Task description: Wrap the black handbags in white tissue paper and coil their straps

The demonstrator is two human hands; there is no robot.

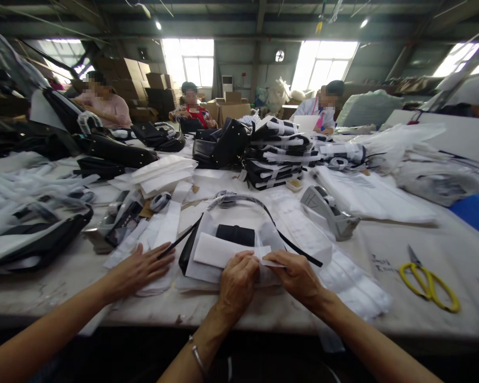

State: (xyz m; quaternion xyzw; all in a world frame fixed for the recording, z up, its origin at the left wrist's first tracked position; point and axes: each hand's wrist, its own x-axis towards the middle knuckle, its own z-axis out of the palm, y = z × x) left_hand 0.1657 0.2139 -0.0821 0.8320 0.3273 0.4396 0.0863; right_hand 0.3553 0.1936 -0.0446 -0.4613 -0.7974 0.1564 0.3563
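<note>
A black handbag (187,250) lies in front of me, mostly covered by white sheets. Its strap (269,213) arches above it, partly in clear wrap, and a black flap (235,234) shows in the middle. Across the bag lies a folded white sheet (217,251). My left hand (239,279), fingers curled, presses on the lower edge of this sheet. Close beside it, my right hand (295,274) pinches a thin white piece (268,262) between thumb and fingers. At the left, another person's hand (149,266) rests flat on white strips, near the strap's end.
Yellow-handled scissors (429,284) lie at the right. Tape dispensers (331,213) stand on both sides of the bag. Wrapped black bags (273,173) are stacked behind it, and white sheets (375,194) are piled right of them. Several people sit across the table.
</note>
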